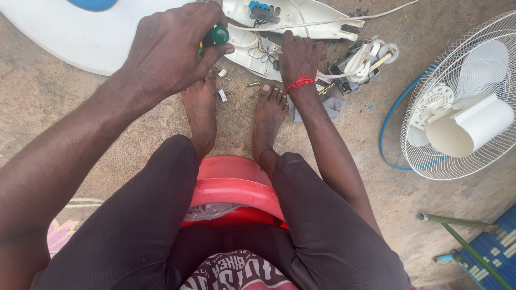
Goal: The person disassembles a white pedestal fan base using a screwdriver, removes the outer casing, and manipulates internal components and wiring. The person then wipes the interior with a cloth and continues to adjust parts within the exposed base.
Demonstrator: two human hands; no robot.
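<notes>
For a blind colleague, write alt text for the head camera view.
Seated person's left hand holds a green-handled screwdriver over an opened white fan housing; right hand steadies it. Loose screws by bare feet; fan guard at right.

A bare concrete floor [64, 107] carries everything. At the upper left of the frame lies a round white fan base [59, 37]; at top centre, an opened white plastic housing [301, 19] with coloured wires. Small screws [252, 84] lie scattered below it. At right rests a white fan grille [457, 59], over a blue hoop [389, 121].
</notes>
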